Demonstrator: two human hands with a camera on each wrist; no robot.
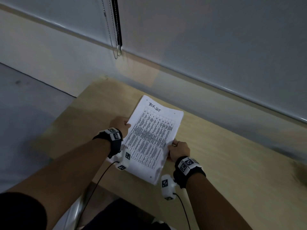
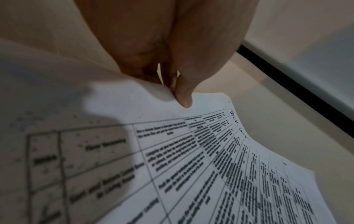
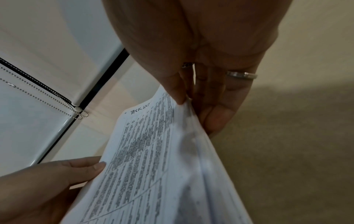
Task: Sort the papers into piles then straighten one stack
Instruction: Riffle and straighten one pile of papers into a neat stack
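A stack of white papers (image 1: 149, 138), its top sheet a printed table with a handwritten heading, is held over the light wooden table (image 1: 224, 155). My left hand (image 1: 122, 124) pinches the stack's left edge, thumb on top (image 2: 182, 97). My right hand (image 1: 178, 151) pinches the right edge, thumb on top and fingers beneath (image 3: 216, 115). In the right wrist view the papers (image 3: 153, 159) show several sheet edges fanned slightly apart, and the left hand (image 3: 57, 174) appears at the lower left. The sheet (image 2: 210, 159) bows a little between the hands.
A window blind with a hanging bead chain (image 1: 114, 39) runs along the wall behind the table. The table's near edge (image 1: 116, 190) lies just below the stack. Grey floor (image 1: 25, 105) lies to the left. A dark chair seat (image 1: 124, 214) sits below.
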